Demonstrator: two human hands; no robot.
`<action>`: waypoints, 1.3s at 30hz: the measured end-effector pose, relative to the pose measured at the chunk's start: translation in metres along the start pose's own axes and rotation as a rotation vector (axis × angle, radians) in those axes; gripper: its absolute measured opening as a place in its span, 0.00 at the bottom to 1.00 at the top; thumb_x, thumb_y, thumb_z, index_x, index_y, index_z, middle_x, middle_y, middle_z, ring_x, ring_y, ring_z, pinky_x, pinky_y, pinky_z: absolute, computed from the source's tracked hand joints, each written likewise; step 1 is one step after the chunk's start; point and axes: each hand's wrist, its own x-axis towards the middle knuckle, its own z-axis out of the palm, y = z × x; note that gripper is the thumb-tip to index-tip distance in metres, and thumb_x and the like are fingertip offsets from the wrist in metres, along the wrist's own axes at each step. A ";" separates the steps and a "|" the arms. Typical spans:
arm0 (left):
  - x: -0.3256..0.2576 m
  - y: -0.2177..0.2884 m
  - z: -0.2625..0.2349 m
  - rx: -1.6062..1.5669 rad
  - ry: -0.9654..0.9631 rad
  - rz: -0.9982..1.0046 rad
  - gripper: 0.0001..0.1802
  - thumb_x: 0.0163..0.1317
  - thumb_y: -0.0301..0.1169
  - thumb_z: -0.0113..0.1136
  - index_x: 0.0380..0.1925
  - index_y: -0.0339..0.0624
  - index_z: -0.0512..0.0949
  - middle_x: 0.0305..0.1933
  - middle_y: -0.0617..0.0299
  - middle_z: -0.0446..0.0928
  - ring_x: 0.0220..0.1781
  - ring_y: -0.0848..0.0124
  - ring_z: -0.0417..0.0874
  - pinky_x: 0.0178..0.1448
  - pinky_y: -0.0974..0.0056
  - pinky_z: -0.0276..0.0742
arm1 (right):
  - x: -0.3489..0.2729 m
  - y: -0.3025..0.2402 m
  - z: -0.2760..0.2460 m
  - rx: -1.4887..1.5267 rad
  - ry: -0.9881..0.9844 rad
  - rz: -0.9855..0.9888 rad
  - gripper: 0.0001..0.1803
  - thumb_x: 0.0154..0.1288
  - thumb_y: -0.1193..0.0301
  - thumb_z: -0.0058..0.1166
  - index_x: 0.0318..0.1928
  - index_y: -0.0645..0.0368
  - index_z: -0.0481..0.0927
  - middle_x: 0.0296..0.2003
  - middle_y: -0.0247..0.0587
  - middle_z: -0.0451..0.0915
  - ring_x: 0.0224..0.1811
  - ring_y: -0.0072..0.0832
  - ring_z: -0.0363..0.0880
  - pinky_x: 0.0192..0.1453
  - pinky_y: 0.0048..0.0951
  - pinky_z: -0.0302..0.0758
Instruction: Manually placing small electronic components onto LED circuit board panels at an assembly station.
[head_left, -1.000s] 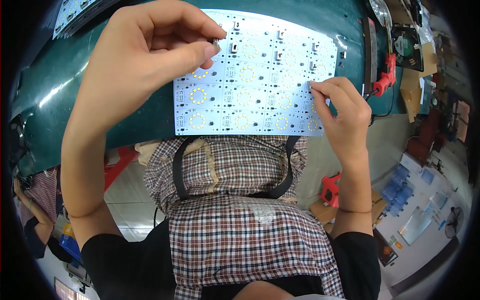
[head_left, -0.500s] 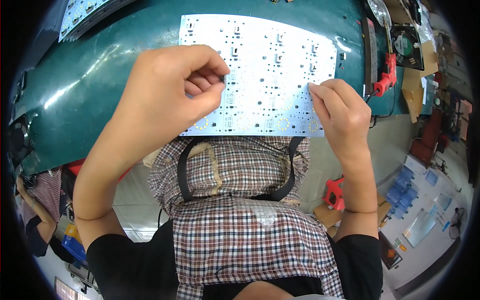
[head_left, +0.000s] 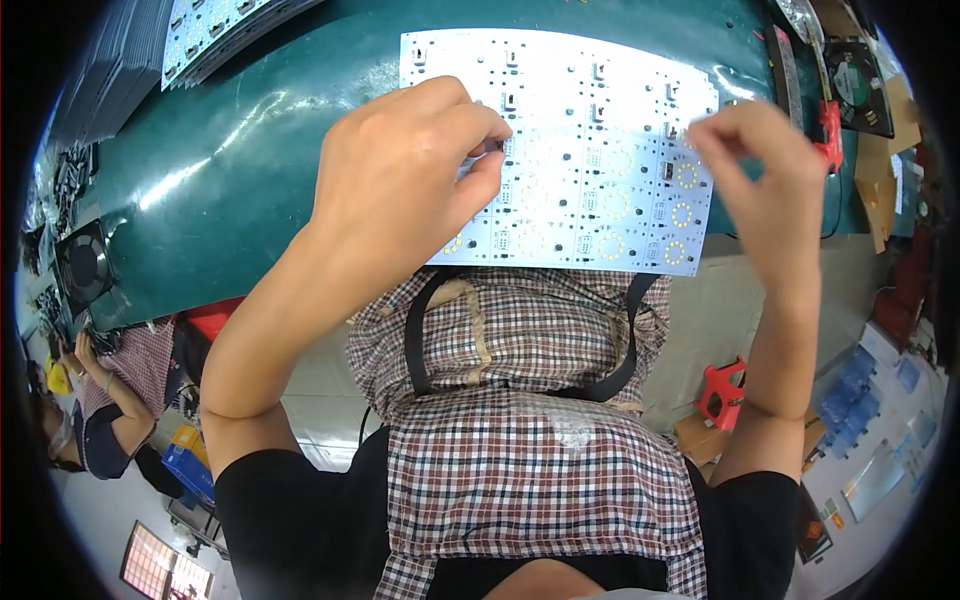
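A white circuit board [head_left: 560, 150] lies flat at the near edge of the green table, carrying several small switches and rings of yellowish LEDs. My left hand [head_left: 410, 165] is over its left part, thumb and forefinger pinched around a small dark component [head_left: 504, 147], mostly hidden by the fingertips. Past the board's right edge is my right hand [head_left: 765, 165], fingers curled and smeared by motion; whether it holds anything I cannot make out. A small switch [head_left: 668, 170] sits on the board in the right column, close to that hand.
Stacked circuit boards [head_left: 215, 40] stand at the far left of the green table [head_left: 240, 190]. To the right are a red-handled tool [head_left: 829, 135], a black fan [head_left: 860, 88] and cardboard [head_left: 875, 165]. Another person [head_left: 115, 410] works at the lower left.
My right hand has lifted off the board and moved right, uncovering a switch in the right column. My left hand keeps its pinch over the board. The whole view has shifted somewhat.
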 end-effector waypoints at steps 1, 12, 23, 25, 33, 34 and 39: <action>0.002 0.000 0.000 0.003 -0.012 0.004 0.09 0.55 0.23 0.71 0.38 0.41 0.87 0.31 0.63 0.81 0.28 0.72 0.83 0.33 0.68 0.78 | 0.011 0.006 0.001 0.002 0.056 -0.014 0.05 0.63 0.80 0.66 0.38 0.65 0.85 0.34 0.40 0.85 0.34 0.26 0.85 0.41 0.26 0.81; 0.005 0.006 -0.003 0.066 -0.027 0.051 0.08 0.56 0.24 0.72 0.37 0.41 0.88 0.31 0.63 0.82 0.27 0.71 0.83 0.33 0.68 0.78 | 0.124 0.023 0.055 -0.409 0.127 -0.033 0.08 0.60 0.75 0.58 0.37 0.65 0.84 0.39 0.56 0.82 0.47 0.53 0.83 0.54 0.48 0.79; 0.005 0.011 0.003 0.226 0.036 0.148 0.05 0.50 0.28 0.71 0.28 0.46 0.84 0.27 0.64 0.78 0.30 0.64 0.84 0.32 0.60 0.79 | 0.124 0.025 0.063 -0.508 0.176 -0.092 0.07 0.59 0.78 0.54 0.29 0.63 0.85 0.35 0.56 0.85 0.40 0.53 0.86 0.47 0.48 0.83; 0.008 0.010 0.003 0.239 0.047 0.179 0.05 0.50 0.28 0.70 0.26 0.46 0.82 0.27 0.64 0.77 0.29 0.64 0.83 0.31 0.60 0.78 | 0.126 0.022 0.059 -0.574 0.103 -0.061 0.07 0.59 0.78 0.53 0.30 0.62 0.85 0.35 0.54 0.84 0.41 0.49 0.86 0.46 0.46 0.83; 0.005 0.018 -0.009 0.299 -0.014 0.155 0.06 0.51 0.27 0.71 0.29 0.45 0.83 0.27 0.62 0.76 0.29 0.61 0.81 0.31 0.57 0.77 | 0.120 0.015 0.068 -0.454 0.205 -0.129 0.06 0.60 0.75 0.58 0.36 0.59 0.86 0.35 0.47 0.85 0.39 0.43 0.88 0.41 0.39 0.85; 0.008 0.016 -0.009 0.287 0.011 0.175 0.05 0.50 0.27 0.69 0.25 0.46 0.80 0.27 0.63 0.75 0.29 0.62 0.81 0.30 0.58 0.77 | 0.118 0.020 0.067 -0.431 0.199 -0.147 0.07 0.59 0.77 0.55 0.38 0.58 0.84 0.38 0.47 0.85 0.43 0.46 0.88 0.43 0.42 0.85; 0.008 0.012 -0.014 0.223 -0.028 0.158 0.07 0.50 0.27 0.74 0.30 0.45 0.86 0.29 0.62 0.79 0.32 0.61 0.82 0.35 0.57 0.78 | 0.122 0.013 0.067 -0.359 0.152 -0.048 0.06 0.60 0.77 0.55 0.37 0.59 0.82 0.37 0.48 0.83 0.42 0.48 0.86 0.43 0.46 0.83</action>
